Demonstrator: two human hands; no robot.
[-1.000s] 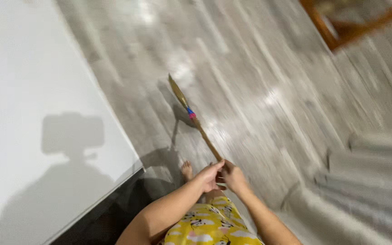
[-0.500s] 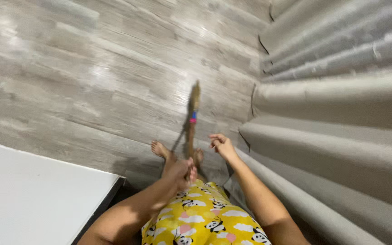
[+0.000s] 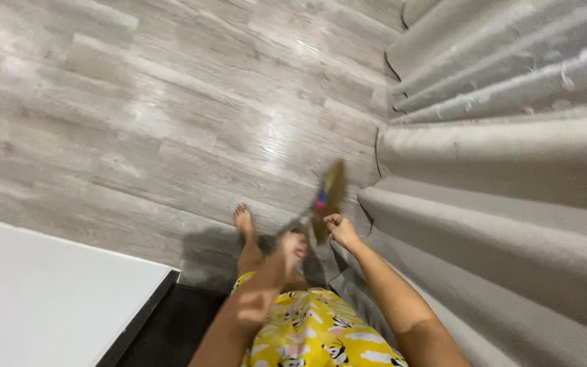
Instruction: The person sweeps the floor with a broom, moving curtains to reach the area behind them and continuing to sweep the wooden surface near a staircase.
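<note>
The left hand (image 3: 292, 246) is wrapped tight around the stick of a broom (image 3: 326, 197). The right hand (image 3: 340, 228) is curled up just beside the broom's bristles; I cannot tell if it grips anything. The bristles sit on the grey wood floor (image 3: 171, 122), right next to the grey curtain (image 3: 511, 170). A bare foot (image 3: 244, 221) stands near the broom.

Glossy grey wood-look floor (image 3: 171, 109), matt beige cloth curtain (image 3: 511, 156), straw-bristled broom (image 3: 331, 194), smooth white tabletop (image 3: 42, 299)
</note>
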